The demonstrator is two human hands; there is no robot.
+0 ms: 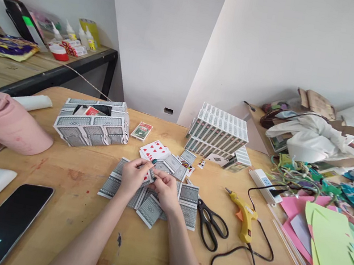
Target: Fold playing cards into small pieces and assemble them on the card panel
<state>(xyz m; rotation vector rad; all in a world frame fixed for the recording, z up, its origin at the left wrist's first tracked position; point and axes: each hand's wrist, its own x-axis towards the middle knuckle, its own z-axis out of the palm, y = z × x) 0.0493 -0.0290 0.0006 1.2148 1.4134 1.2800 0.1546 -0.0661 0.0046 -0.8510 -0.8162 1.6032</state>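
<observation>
Between my two hands is a playing card (pixel 148 177) with red hearts on its face, partly hidden by fingers. My left hand (pixel 135 174) pinches its left side, and my right hand (pixel 165 188) grips its right edge. Beneath them lies a panel of grey-backed cards (pixel 188 204) set side by side. One loose card (pixel 149 210) rests askew on the panel's near edge. Just beyond my hands, a heart card (pixel 155 150) lies face up beside several face-down cards (pixel 172 163).
A box covered in cards (pixel 90 131) stands left, near a card pack (pixel 142 131). Stacked card packs (pixel 218 132) stand at the back. Scissors (pixel 211 224), a yellow glue gun (pixel 244 216) and a power strip (pixel 265 185) lie right. A pink tumbler (pixel 12 123) and phone (pixel 7 222) are left.
</observation>
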